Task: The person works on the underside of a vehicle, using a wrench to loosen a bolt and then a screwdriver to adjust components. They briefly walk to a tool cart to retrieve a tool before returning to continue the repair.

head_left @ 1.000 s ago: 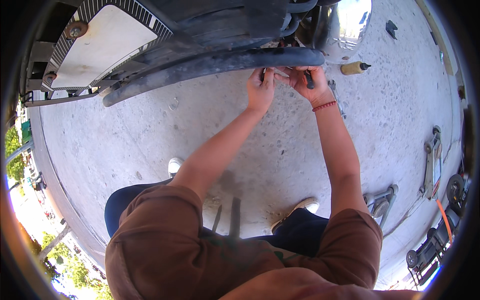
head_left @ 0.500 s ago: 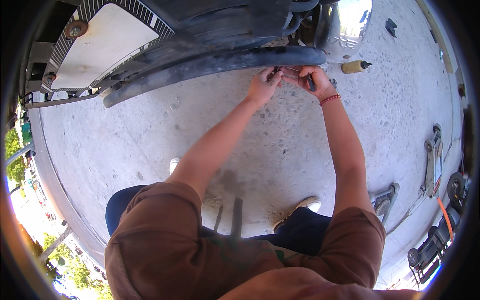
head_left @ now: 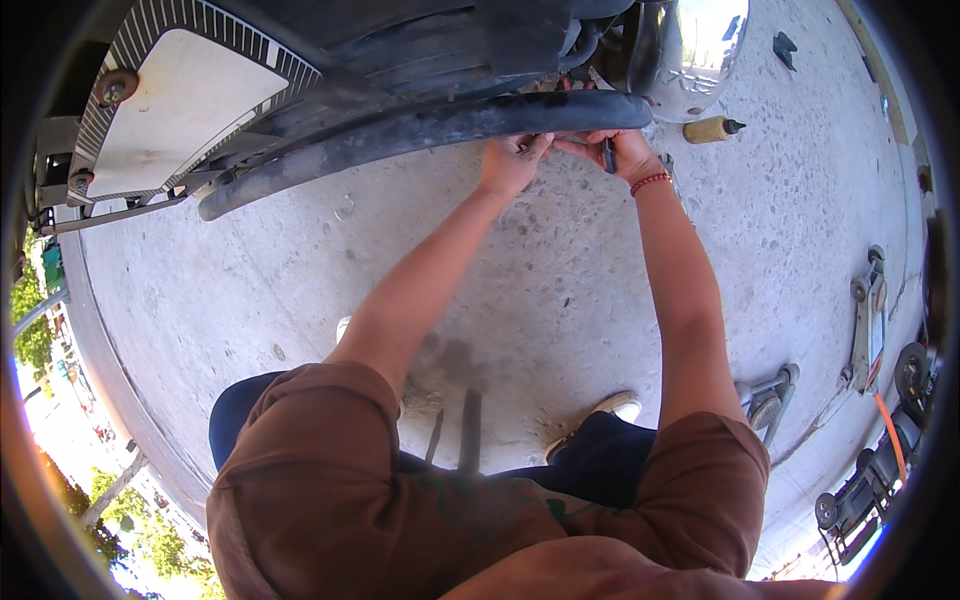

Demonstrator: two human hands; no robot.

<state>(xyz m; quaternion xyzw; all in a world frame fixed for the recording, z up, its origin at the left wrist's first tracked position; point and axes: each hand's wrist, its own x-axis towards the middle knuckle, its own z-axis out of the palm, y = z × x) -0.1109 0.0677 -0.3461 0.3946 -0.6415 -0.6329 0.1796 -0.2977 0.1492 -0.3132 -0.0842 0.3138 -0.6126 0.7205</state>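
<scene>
A long dark curved bar point(head_left: 420, 128) runs along the underside of a vehicle, above both my hands. My left hand point(head_left: 510, 168) is at its lower edge, thumb and fingers pinched together; anything between them is too small to make out. Beside it my right hand point(head_left: 630, 155) is closed around a slim dark-handled tool point(head_left: 609, 156) whose working end I cannot see. Some right fingers pass behind the bar, and reddish fingertips show above it. To the right, a yellowish-brown bottle point(head_left: 708, 131) with a black nozzle lies on the concrete floor.
A shiny rounded metal part point(head_left: 690, 65) adjoins the bar's right end. At upper left is a white panel point(head_left: 190, 110) with a striped border. A small dark object point(head_left: 784, 50) lies on the floor. Wheeled metal jacks point(head_left: 868, 315) and an orange hose point(head_left: 890, 435) are at right.
Both hands have shifted slightly left, and the left hand has drawn a little apart from the right. My right fingers have moved up behind the bar.
</scene>
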